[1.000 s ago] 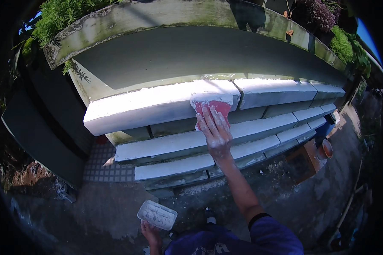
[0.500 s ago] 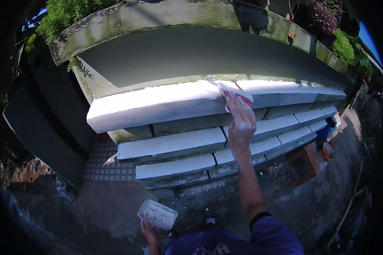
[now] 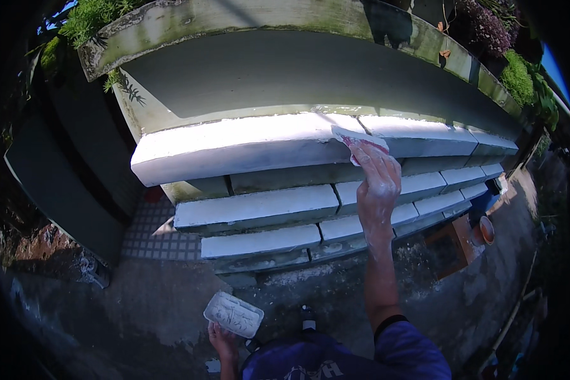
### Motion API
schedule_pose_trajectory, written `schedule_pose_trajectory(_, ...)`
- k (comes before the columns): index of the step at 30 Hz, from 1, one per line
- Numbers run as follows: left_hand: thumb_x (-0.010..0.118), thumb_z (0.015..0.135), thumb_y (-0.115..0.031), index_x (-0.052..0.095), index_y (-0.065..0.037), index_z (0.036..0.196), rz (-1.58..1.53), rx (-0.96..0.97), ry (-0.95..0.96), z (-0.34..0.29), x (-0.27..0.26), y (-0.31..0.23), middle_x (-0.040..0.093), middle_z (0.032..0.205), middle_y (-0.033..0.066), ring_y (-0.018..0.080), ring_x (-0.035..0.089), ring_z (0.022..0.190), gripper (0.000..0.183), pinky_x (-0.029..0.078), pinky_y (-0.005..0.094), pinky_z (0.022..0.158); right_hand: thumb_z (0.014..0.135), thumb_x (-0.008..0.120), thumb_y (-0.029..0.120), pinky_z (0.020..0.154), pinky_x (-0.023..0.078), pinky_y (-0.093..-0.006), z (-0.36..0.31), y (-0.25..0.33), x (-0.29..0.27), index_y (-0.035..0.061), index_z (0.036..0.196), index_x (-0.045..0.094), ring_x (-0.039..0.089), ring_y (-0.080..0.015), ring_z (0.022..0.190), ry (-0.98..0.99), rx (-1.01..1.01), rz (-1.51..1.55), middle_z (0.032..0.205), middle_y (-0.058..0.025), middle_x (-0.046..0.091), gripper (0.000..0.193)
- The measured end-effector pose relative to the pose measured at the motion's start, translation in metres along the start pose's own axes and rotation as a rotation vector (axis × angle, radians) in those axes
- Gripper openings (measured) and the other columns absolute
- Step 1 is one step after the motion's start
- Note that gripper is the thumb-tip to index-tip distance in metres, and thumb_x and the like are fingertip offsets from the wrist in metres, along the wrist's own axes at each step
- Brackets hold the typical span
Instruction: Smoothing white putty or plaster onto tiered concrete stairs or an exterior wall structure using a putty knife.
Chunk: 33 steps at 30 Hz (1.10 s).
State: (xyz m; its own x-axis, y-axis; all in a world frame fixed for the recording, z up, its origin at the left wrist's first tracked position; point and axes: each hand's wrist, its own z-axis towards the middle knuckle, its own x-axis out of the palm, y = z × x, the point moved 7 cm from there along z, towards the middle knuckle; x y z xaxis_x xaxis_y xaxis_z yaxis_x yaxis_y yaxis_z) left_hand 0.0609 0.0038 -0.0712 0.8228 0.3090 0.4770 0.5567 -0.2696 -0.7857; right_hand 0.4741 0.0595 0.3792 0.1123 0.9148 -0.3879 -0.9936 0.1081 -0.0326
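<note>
Right hand (image 3: 378,187) up at full stretch, fingers flat and pressing a small pinkish-red pad with a white coated edge (image 3: 359,140) against the front lip of the topmost white-coated concrete step (image 3: 234,147). The palm lies spread over the pad, more a press than a pinch, which looks like the way to keep its face flush on the surface. The pad sits right on the seam where one white slab meets the next, the hand just below it, whitened with the same stuff. Beneath the wrist run the lower white steps (image 3: 259,208), with bare grey-green risers between them.

Left hand (image 3: 221,337) low and close to the body, closed around the near edge of a shallow white rectangular tray (image 3: 234,313) smeared with white paste; it is held level, likely so nothing slides off, and well apart from the working hand. Above the pad rises the grey sloping slab (image 3: 297,69) under a mossy concrete ledge (image 3: 234,19) with green plants (image 3: 88,16). Off to the right of the arm, an orange round pot (image 3: 487,229) on the ground
</note>
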Motion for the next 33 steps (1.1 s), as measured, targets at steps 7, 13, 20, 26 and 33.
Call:
schedule_pose_trajectory(7, 0.055, 0.098, -0.035, 0.039, -0.011, 0.138, 0.022, 0.002, -0.046, -0.003, -0.002, -0.008, 0.055, 0.126, 0.0072, 0.0234, 0.059, 0.108, 0.049, 0.051, 0.0408, 0.081, 0.076, 0.059, -0.009, 0.095, 0.047, -0.0415, -0.02, 0.026, 0.028, 0.0097, 0.115, 0.069, 0.062, -0.0241, 0.11, -0.002, -0.07, 0.059, 0.117, -0.007, 0.068, 0.044)
schedule_pose_trajectory(13, 0.054, 0.098, -0.034, 0.039, -0.011, 0.138, 0.003, -0.009, -0.028, -0.004, 0.004, -0.011, 0.055, 0.127, 0.0081, 0.0243, 0.059, 0.109, 0.048, 0.052, 0.0422, 0.082, 0.079, 0.059, 0.001, 0.096, 0.047, -0.041, 0.014, 0.027, 0.022, 0.0103, 0.117, 0.068, 0.061, -0.0243, 0.111, -0.071, -0.081, 0.019, 0.119, -0.0079, 0.067, 0.04)
schedule_pose_trajectory(20, 0.054, 0.098, -0.033, 0.039, -0.012, 0.139, -0.017, -0.008, -0.049, -0.006, -0.002, -0.007, 0.056, 0.125, 0.0082, 0.0247, 0.06, 0.107, 0.048, 0.053, 0.0409, 0.08, 0.077, 0.06, -0.002, 0.093, 0.048, -0.0405, -0.026, 0.047, 0.019, 0.0081, 0.114, 0.068, 0.063, -0.0255, 0.107, 0.101, -0.103, 0.121, 0.114, -0.0089, 0.068, 0.039)
schedule_pose_trajectory(26, 0.055, 0.098, -0.033, 0.039, -0.011, 0.139, -0.005, -0.012, -0.055, -0.004, -0.021, -0.002, 0.057, 0.124, 0.0083, 0.0251, 0.061, 0.106, 0.049, 0.053, 0.042, 0.081, 0.078, 0.052, -0.012, 0.088, 0.05, -0.0405, 0.015, 0.019, -0.012, 0.0089, 0.114, 0.067, 0.066, -0.0267, 0.097, 0.007, 0.006, 0.157, 0.103, -0.0078, 0.07, 0.044)
schedule_pose_trajectory(33, 0.056, 0.098, -0.032, 0.038, -0.01, 0.139, 0.02, -0.033, -0.062, -0.002, 0.0, -0.006, 0.056, 0.125, 0.0097, 0.026, 0.06, 0.107, 0.051, 0.052, 0.0428, 0.082, 0.082, 0.053, 0.001, 0.079, 0.052, -0.043, 0.079, 0.004, 0.021, 0.0093, 0.113, 0.065, 0.069, -0.0301, 0.087, 0.299, 0.042, -0.022, 0.095, -0.015, 0.07, 0.034)
